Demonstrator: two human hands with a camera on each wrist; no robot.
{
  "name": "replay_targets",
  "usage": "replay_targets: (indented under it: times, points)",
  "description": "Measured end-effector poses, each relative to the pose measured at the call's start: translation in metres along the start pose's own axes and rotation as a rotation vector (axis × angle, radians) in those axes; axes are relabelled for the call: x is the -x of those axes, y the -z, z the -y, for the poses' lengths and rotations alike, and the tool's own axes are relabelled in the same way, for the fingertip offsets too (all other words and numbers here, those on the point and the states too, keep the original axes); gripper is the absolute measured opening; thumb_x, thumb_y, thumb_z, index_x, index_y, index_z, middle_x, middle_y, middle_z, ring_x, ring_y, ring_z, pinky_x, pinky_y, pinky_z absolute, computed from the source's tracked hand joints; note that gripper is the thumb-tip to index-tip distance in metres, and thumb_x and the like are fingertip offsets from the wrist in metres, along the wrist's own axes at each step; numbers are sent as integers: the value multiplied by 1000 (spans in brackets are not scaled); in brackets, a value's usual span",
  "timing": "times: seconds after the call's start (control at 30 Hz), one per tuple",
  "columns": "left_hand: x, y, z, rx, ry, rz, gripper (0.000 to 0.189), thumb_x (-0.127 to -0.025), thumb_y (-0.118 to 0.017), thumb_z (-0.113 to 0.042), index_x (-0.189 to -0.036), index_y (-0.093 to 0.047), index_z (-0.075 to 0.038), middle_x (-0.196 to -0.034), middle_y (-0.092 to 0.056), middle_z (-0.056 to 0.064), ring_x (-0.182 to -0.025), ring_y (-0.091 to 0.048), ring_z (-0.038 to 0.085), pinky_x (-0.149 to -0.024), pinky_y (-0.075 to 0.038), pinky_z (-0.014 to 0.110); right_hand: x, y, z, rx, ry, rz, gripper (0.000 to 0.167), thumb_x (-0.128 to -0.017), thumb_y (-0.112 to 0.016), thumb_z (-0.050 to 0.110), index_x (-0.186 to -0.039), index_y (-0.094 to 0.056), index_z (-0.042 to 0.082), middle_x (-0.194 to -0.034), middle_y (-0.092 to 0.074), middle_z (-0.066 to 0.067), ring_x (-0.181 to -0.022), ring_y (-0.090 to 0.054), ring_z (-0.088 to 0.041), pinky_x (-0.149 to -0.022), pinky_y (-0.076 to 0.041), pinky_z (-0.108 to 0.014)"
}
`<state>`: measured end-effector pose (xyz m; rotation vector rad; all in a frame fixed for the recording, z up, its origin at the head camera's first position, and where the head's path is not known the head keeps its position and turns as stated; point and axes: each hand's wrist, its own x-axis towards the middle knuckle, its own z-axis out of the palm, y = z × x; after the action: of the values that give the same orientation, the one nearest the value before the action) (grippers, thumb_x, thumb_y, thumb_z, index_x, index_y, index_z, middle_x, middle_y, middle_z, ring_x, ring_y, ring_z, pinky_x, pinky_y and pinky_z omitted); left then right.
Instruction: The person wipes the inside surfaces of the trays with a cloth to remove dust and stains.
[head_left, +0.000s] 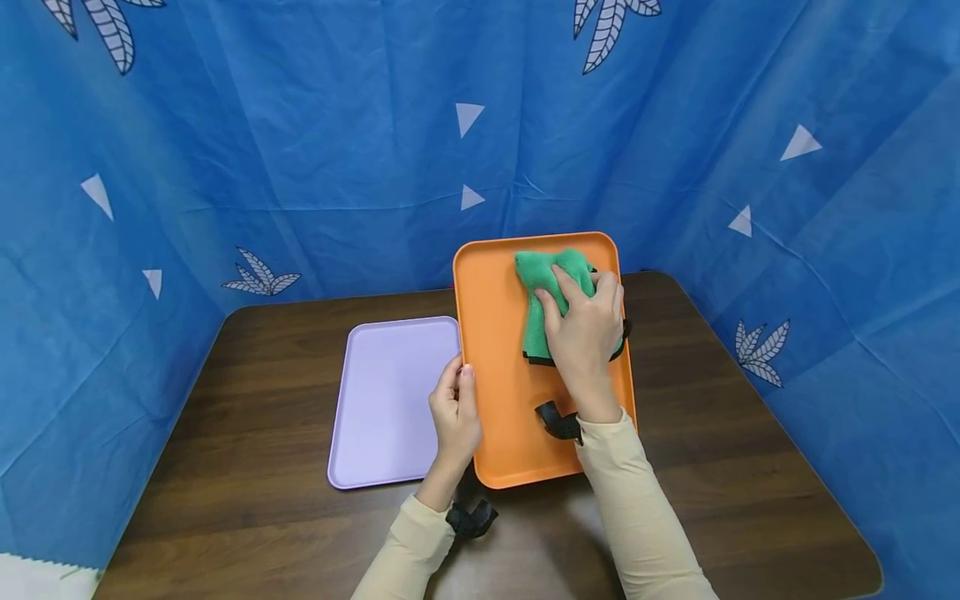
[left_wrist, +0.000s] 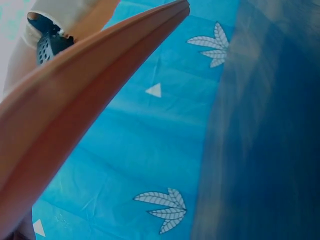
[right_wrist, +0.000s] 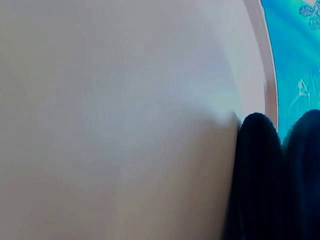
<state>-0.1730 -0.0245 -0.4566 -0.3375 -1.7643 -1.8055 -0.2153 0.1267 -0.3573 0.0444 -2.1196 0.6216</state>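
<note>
An orange tray (head_left: pixel 498 350) is held up off the table and tilted, its inner face toward me. My left hand (head_left: pixel 456 412) grips its left rim, thumb in front. Against the upper right of the tray's face, my right hand (head_left: pixel 587 329) holds a bunched green cloth (head_left: pixel 536 321) with black edging. The left wrist view shows the tray's rim (left_wrist: pixel 95 82) slanting across. In the right wrist view the cloth (right_wrist: pixel 260 175) looks dark beside the tray's washed-out surface (right_wrist: pixel 120 100). Part of the cloth is hidden under the right hand.
A lilac tray (head_left: pixel 393 408) lies flat on the brown wooden table (head_left: pixel 262 433), left of the orange tray and partly behind the left hand. Blue patterned curtains (head_left: pixel 337 150) hang behind and along both sides. Black wrist mounts (head_left: pixel 472 518) sit on both wrists.
</note>
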Motion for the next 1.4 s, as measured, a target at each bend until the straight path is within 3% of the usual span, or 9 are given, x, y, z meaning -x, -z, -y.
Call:
replay_targets:
  times: [0.13,0.5,0.83,1.17,1.4]
  points:
    - [0,1,0,6,18,-3,27,-101,-46,-4,-119,-60,11,-86,-67,24,-73,-59,7,-62,-52,22,-2,3,-7,-1,-45,-1,38,-89,-70,34,-121,-71,12,-108,-53,-26,-97,-48,-39,-73,-47,-49]
    - [0,1,1,21,48,-10,28,-102,-46,-4,-119,-60,12,-89,-67,26,-74,-60,6,-63,-52,20,0,8,-15,23,-133,-21,40,-89,-71,35,-122,-70,13,-108,-54,-26,-93,-47,-38,-71,-44,-48]
    - [1,-1,0,15,10,-3,29,-101,-46,-1,-121,-60,14,-98,-68,28,-82,-62,5,-69,-53,19,5,6,-12,18,-170,-14,40,-89,-71,33,-123,-69,13,-109,-53,-26,-93,-46,-38,-70,-42,-47]
    - [1,-1,2,-4,-20,0,28,-100,-46,2,-120,-61,13,-88,-67,26,-77,-59,8,-66,-52,19,15,-2,4,-2,-54,0,38,-89,-72,31,-120,-71,10,-104,-55,-26,-92,-48,-38,-70,-42,-46]
    - [0,0,3,-6,2,-4,28,-100,-46,0,-122,-61,12,-94,-69,27,-78,-64,13,-66,-55,21,24,-8,19,12,44,8,37,-87,-74,30,-117,-72,10,-100,-55,-25,-91,-51,-37,-68,-45,-45]
